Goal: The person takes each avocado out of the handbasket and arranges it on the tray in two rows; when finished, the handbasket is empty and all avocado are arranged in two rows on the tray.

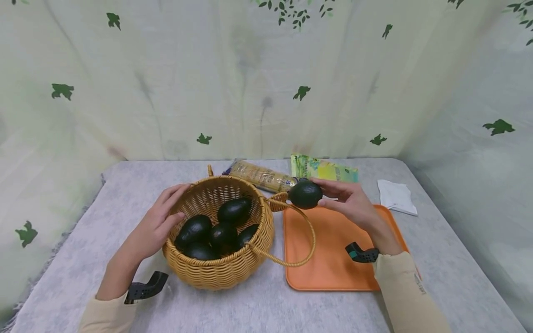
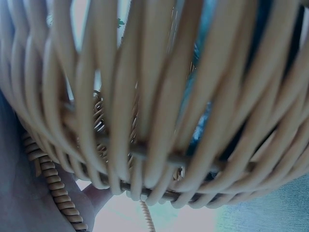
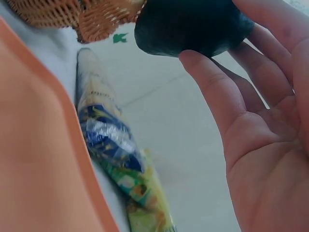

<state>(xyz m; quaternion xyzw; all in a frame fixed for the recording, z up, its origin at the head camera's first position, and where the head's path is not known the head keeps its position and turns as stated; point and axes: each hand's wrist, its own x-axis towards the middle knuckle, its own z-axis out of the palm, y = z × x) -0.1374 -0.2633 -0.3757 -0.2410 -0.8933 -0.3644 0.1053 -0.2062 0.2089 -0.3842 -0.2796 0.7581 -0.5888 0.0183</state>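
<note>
The right hand [image 1: 354, 206] pinches one avocado [image 1: 305, 194] between thumb and fingers, to the left of its palm; the orange tray [image 1: 325, 259] lies below. The left hand [image 1: 150, 226] rests, fingers and thumb apart, on the wicker basket [image 1: 216, 273], with further avocados [image 1: 224, 238] inside, to its right.

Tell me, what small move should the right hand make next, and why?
Perhaps bring the dark green oval avocado over the open round tan wicker basket: the right hand holds it nearby, the left hand holds the basket, and similar avocados lie inside.
</note>
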